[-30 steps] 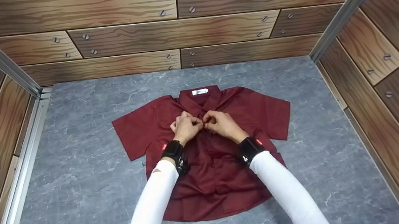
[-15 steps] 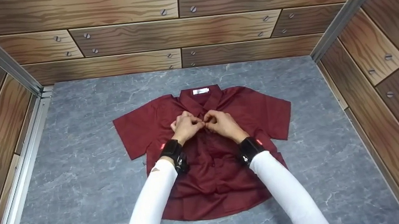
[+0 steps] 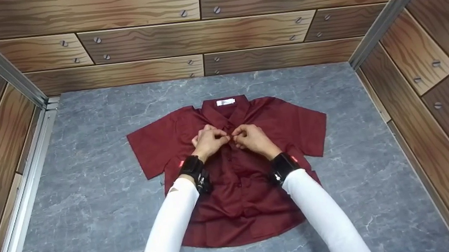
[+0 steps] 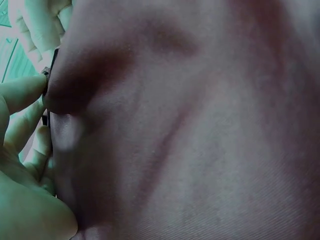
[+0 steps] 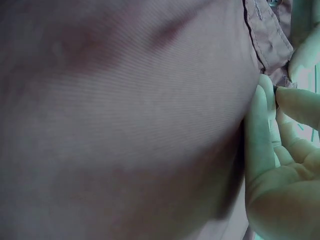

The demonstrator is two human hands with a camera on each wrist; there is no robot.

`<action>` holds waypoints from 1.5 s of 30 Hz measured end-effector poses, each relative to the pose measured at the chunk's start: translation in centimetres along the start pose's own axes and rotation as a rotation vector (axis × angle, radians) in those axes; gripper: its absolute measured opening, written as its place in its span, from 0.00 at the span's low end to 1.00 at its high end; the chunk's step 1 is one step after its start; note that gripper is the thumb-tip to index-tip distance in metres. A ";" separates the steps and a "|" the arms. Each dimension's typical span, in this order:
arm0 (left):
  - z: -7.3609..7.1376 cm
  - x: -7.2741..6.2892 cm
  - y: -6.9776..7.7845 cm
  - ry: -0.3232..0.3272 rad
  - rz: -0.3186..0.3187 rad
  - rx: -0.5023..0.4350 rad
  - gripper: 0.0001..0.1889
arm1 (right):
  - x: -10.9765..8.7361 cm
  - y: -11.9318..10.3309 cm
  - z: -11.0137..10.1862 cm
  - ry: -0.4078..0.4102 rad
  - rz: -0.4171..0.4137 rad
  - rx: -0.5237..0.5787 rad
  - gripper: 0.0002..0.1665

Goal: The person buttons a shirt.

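Plainly laid flat and pinched near the top

See a dark red shirt (image 3: 225, 209) spread front up on the grey marbled table (image 3: 99, 206), well in from the left and right edges, with collar (image 3: 214, 118) near the far edge and hem (image 3: 236, 239) toward the near side. Note a white label (image 3: 225, 102) inside the collar, a small button (image 3: 238, 185) lower on the front, and creases across the belly of the cloth. Find the left hand (image 3: 209, 141) over the upper front, with thumb and forefinger closed together on the fabric edge. Just across, find the right hand (image 3: 254, 139), likewise nearly closed, with thumb and forefinger pinching cloth at the middle opening. Cannot tell exactly which bit of fabric or fastening sits between the fingertips. Further out, see a black band on each wrist (image 3: 192, 167) (image 3: 282, 166) and white sleeves (image 3: 163, 241) (image 3: 326, 217) reaching in from the near side. Beyond the far edge, see wood-patterned panels (image 3: 198, 37); along the left edge, a pale metal rail (image 3: 27, 196).
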State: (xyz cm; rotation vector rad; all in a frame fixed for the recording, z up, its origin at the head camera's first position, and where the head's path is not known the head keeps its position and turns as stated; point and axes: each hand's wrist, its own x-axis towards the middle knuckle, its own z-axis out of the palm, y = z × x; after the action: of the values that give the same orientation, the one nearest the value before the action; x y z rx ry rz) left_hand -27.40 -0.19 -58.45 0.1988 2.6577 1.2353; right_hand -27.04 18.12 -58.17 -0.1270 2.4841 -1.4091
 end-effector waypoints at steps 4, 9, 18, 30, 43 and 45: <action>-0.1 0.1 -0.1 -0.019 0.000 -0.010 0.09 | 0.1 0.1 0.0 0.006 0.011 0.009 0.07; -0.2 0.2 -0.1 -0.056 0.013 0.002 0.09 | 0.2 0.0 0.0 0.012 0.003 -0.002 0.07; -0.6 0.2 -0.1 -0.123 0.039 0.032 0.11 | 0.4 -0.2 -0.1 0.030 0.019 -0.049 0.06; 0.2 -0.2 0.2 -0.034 0.046 0.089 0.11 | 0.3 0.0 0.0 0.044 -0.002 -0.044 0.08; -1.2 -0.4 -1.7 0.034 0.058 0.436 0.26 | -0.5 0.1 -1.2 0.165 -0.095 -0.683 0.28; -1.9 -0.1 -2.3 -0.024 0.004 0.479 0.28 | -0.5 0.5 -1.5 0.068 -0.029 -0.736 0.34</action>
State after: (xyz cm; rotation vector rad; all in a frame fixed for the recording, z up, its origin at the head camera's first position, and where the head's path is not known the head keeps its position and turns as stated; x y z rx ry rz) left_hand -27.80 -3.07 -58.98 0.2860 2.8863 0.5707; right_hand -26.91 19.72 -57.76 -0.2617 2.9363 -0.4462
